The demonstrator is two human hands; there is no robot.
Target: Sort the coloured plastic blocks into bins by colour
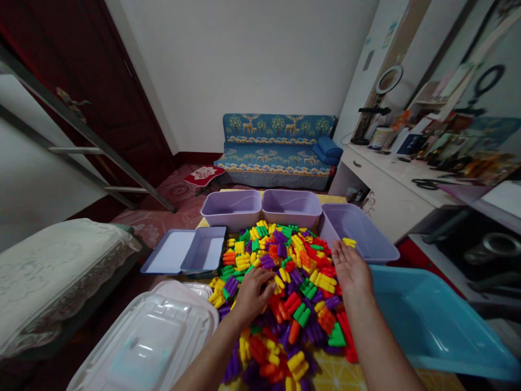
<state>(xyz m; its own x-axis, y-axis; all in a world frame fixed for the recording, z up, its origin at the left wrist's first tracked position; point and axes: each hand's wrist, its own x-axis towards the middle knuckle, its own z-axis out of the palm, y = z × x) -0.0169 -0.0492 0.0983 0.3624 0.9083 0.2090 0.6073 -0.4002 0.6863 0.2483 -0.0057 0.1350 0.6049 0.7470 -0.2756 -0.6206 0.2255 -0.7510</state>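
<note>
A big heap of plastic building blocks (301, 315) in yellow, green, purple, red and orange covers the middle of the table. My left hand (255, 294) is down on the heap's left part, its fingers curled in at a yellow building block (279, 283). At the heap's right edge my right hand (352, 267) is open, palm turned up and fingers stretched. Just past its fingertips a yellow block (349, 242) shows against the right purple bin (376, 239), apart from the hand.
Two more purple bins (232, 220) (291, 217) stand behind the heap. A shallow box with its lid (171, 252) lies left, above stacked clear lids (150, 342). A large blue tub (431, 315) sits at the right. Beyond are a sofa (277, 157) and a cluttered dresser (391, 201).
</note>
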